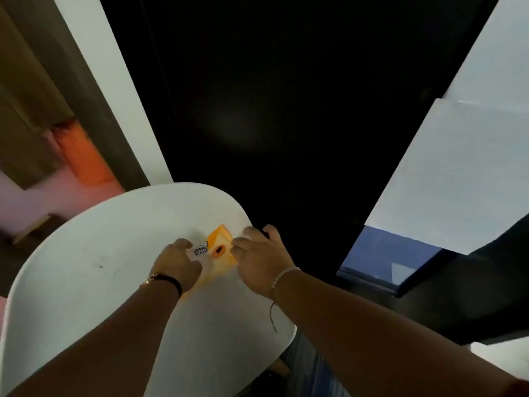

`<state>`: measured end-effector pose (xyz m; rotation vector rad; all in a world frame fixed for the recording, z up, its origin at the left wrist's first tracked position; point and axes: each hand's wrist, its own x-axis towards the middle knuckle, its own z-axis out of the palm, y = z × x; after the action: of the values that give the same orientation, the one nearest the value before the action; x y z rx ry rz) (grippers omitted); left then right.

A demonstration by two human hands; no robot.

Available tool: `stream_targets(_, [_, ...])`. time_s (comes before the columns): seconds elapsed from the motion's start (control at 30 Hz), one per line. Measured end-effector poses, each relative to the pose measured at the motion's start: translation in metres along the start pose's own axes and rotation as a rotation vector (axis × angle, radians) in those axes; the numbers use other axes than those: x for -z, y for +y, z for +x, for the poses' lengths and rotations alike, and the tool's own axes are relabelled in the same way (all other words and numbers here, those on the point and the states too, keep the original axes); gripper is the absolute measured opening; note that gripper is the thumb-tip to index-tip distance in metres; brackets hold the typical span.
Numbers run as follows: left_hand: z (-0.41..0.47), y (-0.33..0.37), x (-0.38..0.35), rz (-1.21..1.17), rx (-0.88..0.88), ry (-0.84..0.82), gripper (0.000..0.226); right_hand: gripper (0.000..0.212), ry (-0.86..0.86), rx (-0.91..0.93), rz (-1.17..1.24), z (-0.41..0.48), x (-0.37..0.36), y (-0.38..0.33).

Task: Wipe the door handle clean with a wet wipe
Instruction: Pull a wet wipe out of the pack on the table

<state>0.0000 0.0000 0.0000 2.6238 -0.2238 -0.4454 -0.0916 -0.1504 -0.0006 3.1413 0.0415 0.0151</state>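
Note:
An orange and white wet wipe pack (218,249) lies flat on a white round table (94,267). My left hand (178,263) presses down on the pack's left end, fingers curled over it. My right hand (257,255) rests on the pack's right end, fingertips at its edge near the lid. The lower part of the pack is hidden under both hands. No door handle shows in this view.
A large black door or panel (272,110) fills the space behind the table. White wall strips (458,167) stand on both sides. A blue surface (386,253) lies low at the right. An orange object (86,159) sits at the far left.

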Motion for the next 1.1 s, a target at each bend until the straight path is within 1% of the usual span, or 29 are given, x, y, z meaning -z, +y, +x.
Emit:
stream_targets(0.07, [0.001,0.001,-0.007,-0.043,-0.044,-0.067,0.044,0.047,-0.077,-0.025,-0.042,0.007,-0.006,-0.005])
stream_targets(0.13, [0.002,0.003,-0.014,-0.058,-0.074,-0.09,0.044,0.056,-0.146,-0.024,-0.071,0.011,-0.015,-0.007])
stream_targets(0.27, [0.009,0.009,-0.013,-0.117,-0.061,-0.053,0.047,0.057,-0.26,-0.033,-0.12,0.016,-0.025,-0.002])
stream_targets(0.37, [0.017,0.013,-0.004,-0.121,-0.015,-0.04,0.064,0.055,-0.304,-0.05,-0.153,0.017,-0.025,-0.005])
stream_targets(0.43, [0.023,0.015,0.006,-0.136,0.073,-0.067,0.075,0.056,-0.304,-0.062,-0.171,0.018,-0.026,-0.007])
stream_targets(0.47, [0.027,0.015,0.011,-0.135,0.122,-0.086,0.076,0.056,-0.304,-0.065,-0.178,0.019,-0.027,-0.008])
stream_targets(0.5, [0.032,0.017,0.018,-0.119,0.158,-0.12,0.074,0.057,-0.302,-0.066,-0.189,0.019,-0.028,-0.008])
stream_targets(0.53, [0.035,0.018,0.023,-0.097,0.18,-0.168,0.066,0.058,-0.309,-0.071,-0.192,0.02,-0.027,-0.008])
stream_targets(0.6, [0.035,0.021,0.032,-0.045,0.167,-0.264,0.043,0.058,-0.318,-0.063,-0.2,0.02,-0.027,-0.007])
stream_targets(0.63, [0.035,0.021,0.034,-0.014,0.151,-0.291,0.035,0.058,-0.323,-0.062,-0.203,0.02,-0.027,-0.007])
stream_targets(0.7, [0.034,0.02,0.036,0.077,0.119,-0.303,0.029,0.058,-0.336,-0.067,-0.214,0.021,-0.028,-0.007])
stream_targets(0.77, [0.032,0.02,0.038,0.191,0.103,-0.261,0.03,0.058,-0.341,-0.07,-0.223,0.021,-0.028,-0.007])
stream_targets(0.83, [0.032,0.019,0.041,0.175,0.093,-0.186,0.032,0.057,-0.339,-0.072,-0.225,0.02,-0.027,-0.007])
stream_targets(0.9, [0.036,0.02,0.044,0.053,0.048,-0.118,0.025,0.056,-0.335,-0.073,-0.231,0.02,-0.026,-0.008])
stream_targets(0.97, [0.036,0.024,0.048,-0.165,0.006,-0.041,0.01,0.055,-0.365,-0.083,-0.231,0.023,-0.022,-0.011])
stream_targets(1.03, [0.034,0.033,0.052,-0.253,-0.074,0.022,0.021,0.052,-0.379,-0.115,-0.193,0.03,-0.014,-0.014])
stream_targets(1.1, [0.028,0.048,0.056,-0.278,-0.161,0.05,0.02,0.045,-0.313,-0.143,-0.121,0.036,0.002,-0.012])
